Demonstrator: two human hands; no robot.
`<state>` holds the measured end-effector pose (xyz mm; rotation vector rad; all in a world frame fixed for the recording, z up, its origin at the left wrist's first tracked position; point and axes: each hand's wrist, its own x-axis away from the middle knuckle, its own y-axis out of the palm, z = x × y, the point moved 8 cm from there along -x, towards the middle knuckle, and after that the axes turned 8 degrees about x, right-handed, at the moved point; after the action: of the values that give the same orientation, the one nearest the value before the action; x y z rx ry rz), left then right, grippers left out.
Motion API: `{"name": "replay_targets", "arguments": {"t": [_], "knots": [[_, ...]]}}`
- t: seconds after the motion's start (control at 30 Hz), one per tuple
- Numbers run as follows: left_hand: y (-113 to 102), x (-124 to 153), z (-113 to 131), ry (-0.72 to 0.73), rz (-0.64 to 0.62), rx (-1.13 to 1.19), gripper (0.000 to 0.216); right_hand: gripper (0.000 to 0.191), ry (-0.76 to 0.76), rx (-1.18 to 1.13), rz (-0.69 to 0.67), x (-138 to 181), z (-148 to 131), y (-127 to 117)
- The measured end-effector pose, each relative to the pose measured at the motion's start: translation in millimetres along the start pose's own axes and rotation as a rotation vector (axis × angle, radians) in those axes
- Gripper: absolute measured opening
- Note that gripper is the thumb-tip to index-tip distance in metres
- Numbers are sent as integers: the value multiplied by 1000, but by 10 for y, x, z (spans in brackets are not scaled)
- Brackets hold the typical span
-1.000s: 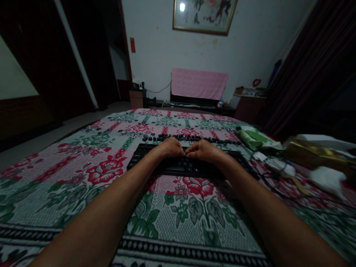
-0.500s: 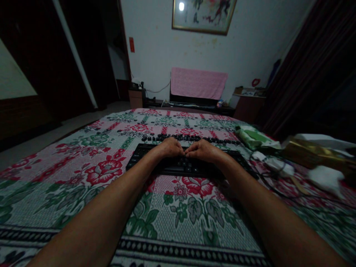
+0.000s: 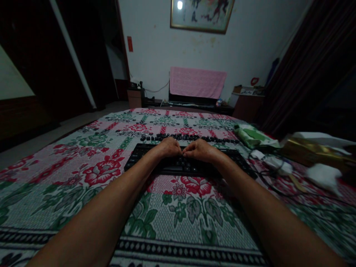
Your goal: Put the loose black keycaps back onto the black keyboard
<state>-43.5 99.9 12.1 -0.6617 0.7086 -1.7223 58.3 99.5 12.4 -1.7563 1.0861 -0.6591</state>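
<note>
Left hand (image 3: 170,147), right hand (image 3: 200,149) at keyboard (image 3: 185,168); grip unclear; gold box (image 3: 308,150), contents unclear.

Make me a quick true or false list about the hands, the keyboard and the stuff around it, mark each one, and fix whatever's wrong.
1. The left hand and right hand are both over the keyboard. True.
2. The hands are at opposite ends of it. False: their fingers come close together near its middle.
3. A row of small black pieces lies beyond the keyboard. True.
4. The towel by the far wall is green. False: it is pink.
5. The framed picture hangs higher than the towel. True.
6. The bedspread is plain white. False: it has a flower pattern in red, green and grey.
</note>
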Motion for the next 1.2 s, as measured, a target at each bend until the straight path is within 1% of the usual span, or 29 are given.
{"name": "replay_targets", "arguments": {"t": [0.1, 0.3, 0.43, 0.57, 0.77, 0.93, 1.07, 1.17, 1.2], "knots": [[-8, 15, 3, -18, 8, 5, 20, 25, -18, 35, -1, 6, -33, -10], [10, 29, -19, -60, -21, 87, 20, 25, -76, 35, -25, 77, -100, -36], [8, 20, -17, -52, -25, 71, 19, 25, -138, -5, -5, 75, -109, -17], [11, 13, -20, -49, -31, 41, 20, 25, -163, -4, 4, 54, -98, 5], [22, -2, -36, -50, -16, 48, 20, 25, -96, 40, 5, 59, -89, -23], [9, -1, -9, -27, 16, -30, 21, 23, -58, 103, 3, 36, -100, -20], [2, 4, 7, -30, 46, -100, 23, 21, -67, 148, 28, 22, -102, -26], [10, 6, 1, -25, 40, -51, 23, 22, -102, 109, 35, 37, -101, -38], [13, 2, -15, -26, 31, -17, 23, 23, -102, 96, 60, 40, -85, -59]]}}
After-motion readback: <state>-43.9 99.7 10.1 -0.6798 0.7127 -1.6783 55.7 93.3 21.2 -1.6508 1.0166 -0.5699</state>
